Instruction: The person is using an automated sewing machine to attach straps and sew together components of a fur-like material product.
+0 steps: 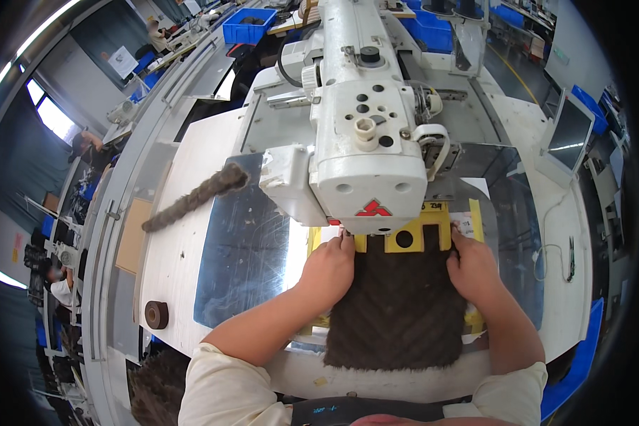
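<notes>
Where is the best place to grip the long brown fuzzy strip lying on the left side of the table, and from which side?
Probably at the thicker end of the brown fuzzy strip, beside the sewing machine. It lies flat and diagonal on the white table, free of other things, so a pinch from above across its narrow width should suit. The left hand is nearer.

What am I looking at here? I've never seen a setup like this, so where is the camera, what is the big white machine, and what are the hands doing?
The one picture comes from a wide fisheye camera worn on the person's head, looking down, so straight edges bend near the rim. The big white machine is an industrial sewing machine on a white worktable with a shiny plate set in it. Under its head lies a yellow template and a dark brown, furry fabric piece with a zigzag pattern. The left hand and right hand press flat on the fabric's top corners; neither grips it. A spare strip of brown fur and a small brown roll lie to the left.
</notes>
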### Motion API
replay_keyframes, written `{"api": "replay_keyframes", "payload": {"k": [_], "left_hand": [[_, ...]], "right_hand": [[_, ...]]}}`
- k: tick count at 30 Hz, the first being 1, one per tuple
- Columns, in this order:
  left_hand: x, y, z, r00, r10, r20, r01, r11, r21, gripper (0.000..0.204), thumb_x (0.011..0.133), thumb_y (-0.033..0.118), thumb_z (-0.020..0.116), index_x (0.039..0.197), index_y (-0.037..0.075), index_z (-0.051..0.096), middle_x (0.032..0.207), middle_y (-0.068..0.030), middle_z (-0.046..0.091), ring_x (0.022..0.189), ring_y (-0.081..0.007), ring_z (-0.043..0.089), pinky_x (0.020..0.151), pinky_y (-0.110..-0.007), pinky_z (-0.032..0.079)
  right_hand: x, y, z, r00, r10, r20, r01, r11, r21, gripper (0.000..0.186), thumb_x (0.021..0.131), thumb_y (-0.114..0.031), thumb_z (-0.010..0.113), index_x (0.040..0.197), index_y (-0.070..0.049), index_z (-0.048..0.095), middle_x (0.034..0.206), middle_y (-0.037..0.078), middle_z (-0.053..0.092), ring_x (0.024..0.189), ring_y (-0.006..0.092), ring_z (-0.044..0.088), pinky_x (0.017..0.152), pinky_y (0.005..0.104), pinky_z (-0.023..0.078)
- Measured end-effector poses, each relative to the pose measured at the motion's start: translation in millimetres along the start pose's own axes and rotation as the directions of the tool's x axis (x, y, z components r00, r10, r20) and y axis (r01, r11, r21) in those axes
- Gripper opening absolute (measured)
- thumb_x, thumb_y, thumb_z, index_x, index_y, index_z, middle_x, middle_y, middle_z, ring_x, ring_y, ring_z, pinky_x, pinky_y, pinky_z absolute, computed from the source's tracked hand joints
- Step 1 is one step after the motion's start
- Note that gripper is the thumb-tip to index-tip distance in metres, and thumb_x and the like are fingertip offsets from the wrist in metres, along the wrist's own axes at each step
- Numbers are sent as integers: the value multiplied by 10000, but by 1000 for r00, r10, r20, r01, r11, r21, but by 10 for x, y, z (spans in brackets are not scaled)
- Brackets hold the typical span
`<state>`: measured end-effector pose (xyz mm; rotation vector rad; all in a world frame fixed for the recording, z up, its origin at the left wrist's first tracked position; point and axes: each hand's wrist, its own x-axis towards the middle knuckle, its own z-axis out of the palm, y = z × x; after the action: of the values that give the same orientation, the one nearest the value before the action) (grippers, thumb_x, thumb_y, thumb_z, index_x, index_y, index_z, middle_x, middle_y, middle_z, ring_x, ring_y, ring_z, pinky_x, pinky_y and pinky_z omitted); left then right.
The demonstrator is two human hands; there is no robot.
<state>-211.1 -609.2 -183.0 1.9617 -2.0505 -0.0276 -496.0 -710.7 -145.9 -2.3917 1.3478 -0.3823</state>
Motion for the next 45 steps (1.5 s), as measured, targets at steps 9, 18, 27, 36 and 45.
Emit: {"api": "replay_keyframes", "payload": {"k": [9, 18, 27, 36, 45], "left_hand": [[1, 13, 35, 999, -34, -32, 33, 999, -35, 165, 917, 28, 499, 1028, -70, 573, 878, -243, 670, 788, -404, 695, 721, -475, 577], [56, -1, 81, 998, -56, -43, 52, 995, -80, 151, 909, 29, 499, 990, -70, 578, 887, -271, 673, 810, -435, 692, 744, -510, 567], [51, -15, 96, 998, -34, -58, 37, 998, 42, 126, 927, 34, 513, 980, -57, 582, 854, -238, 688, 773, -382, 715, 685, -458, 591], [26, 31, 73, 995, -95, -17, 94, 994, -57, 147, 930, 42, 503, 1015, -42, 588, 897, -253, 686, 823, -440, 691, 747, -515, 567], [46, -45, -1, 994, -81, -69, 82, 996, 18, 253, 980, 56, 487, 1164, -33, 636, 844, -241, 673, 797, -433, 675, 716, -529, 544]], "right_hand": [[-32, -31, 14, 999, 15, -32, -15, 1000, -23, 483, 864, -72, 578, 1320, 83, 614, 950, 301, 703, 888, 468, 689, 840, 531, 555], [2, 96, 97, 994, -38, -101, 37, 999, -7, 439, 857, -102, 603, 1254, 74, 662, 926, 308, 703, 908, 475, 688, 860, 531, 557], [17, 32, 9, 1000, 19, -22, -18, 1000, 19, 463, 848, -112, 601, 1279, 47, 664, 960, 323, 696, 944, 491, 678, 878, 525, 550], [-29, 109, 63, 1000, 21, -21, -21, 1000, 11, 553, 857, -90, 588, 1395, 33, 557, 955, 319, 699, 935, 493, 676, 879, 557, 534], [42, 70, 88, 1000, -13, -15, 13, 1000, 0, 542, 889, -170, 602, 1404, -8, 556, 901, 246, 718, 859, 462, 691, 785, 562, 557]]}}
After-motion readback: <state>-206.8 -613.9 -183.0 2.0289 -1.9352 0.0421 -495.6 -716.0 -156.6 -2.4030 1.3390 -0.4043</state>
